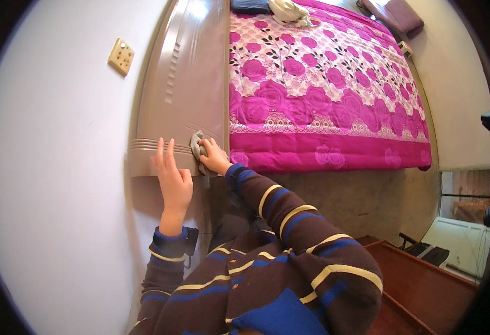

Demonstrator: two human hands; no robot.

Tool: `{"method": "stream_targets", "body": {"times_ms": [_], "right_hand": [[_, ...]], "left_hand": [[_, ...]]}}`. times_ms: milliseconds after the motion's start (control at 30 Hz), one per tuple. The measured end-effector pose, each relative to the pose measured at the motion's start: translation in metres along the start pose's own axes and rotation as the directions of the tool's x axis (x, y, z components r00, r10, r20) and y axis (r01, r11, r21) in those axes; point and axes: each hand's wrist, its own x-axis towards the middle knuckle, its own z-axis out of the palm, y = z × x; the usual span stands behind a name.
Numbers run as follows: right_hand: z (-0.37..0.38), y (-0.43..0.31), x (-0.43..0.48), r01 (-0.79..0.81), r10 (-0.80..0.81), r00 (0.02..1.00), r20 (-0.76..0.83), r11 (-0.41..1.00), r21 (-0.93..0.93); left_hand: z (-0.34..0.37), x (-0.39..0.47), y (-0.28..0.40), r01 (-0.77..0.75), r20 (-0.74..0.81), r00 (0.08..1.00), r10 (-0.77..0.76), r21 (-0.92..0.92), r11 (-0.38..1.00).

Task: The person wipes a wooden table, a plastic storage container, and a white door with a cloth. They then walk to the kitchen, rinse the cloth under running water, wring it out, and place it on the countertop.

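Note:
A crumpled grey cloth is gripped in my right hand, pressed against the near end of a glossy brown headboard. Grooved lines run across the headboard beside the cloth. To the left, my left hand is raised with its fingers apart and holds nothing. It overlaps the headboard's near corner in the view, and I cannot tell whether it touches the surface.
Right of the headboard lies a bed with a pink floral bedspread. A dark pillow and a cream cloth are at its far end. The white wall at left carries a socket plate. Reddish-brown furniture stands lower right.

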Motion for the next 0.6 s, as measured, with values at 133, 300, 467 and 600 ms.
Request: {"method": "stream_targets", "body": {"times_ms": [133, 300, 467, 600], "right_hand": [[-0.036, 0.031, -0.011, -0.192, 0.191, 0.965, 0.182, 0.981, -0.014], [-0.146, 0.051, -0.09, -0.114, 0.164, 0.972, -0.171, 0.956, 0.271], [-0.291, 0.057, -0.202, -0.003, 0.158, 0.891, -0.426, 0.94, 0.341], [-0.379, 0.064, -0.289, 0.007, 0.114, 0.747, -0.655, 0.984, 0.18]], "left_hand": [[0.027, 0.002, 0.026, -0.033, 0.071, 0.997, 0.04, -0.091, 0.995], [0.081, 0.0, 0.097, -0.164, -0.019, 0.986, 0.165, -0.266, 0.95], [0.165, -0.023, 0.205, 0.05, 0.348, 0.908, 0.232, -0.642, 0.765], [0.24, -0.047, 0.307, 0.483, 0.701, 0.583, 0.41, -0.705, 0.52]]}}
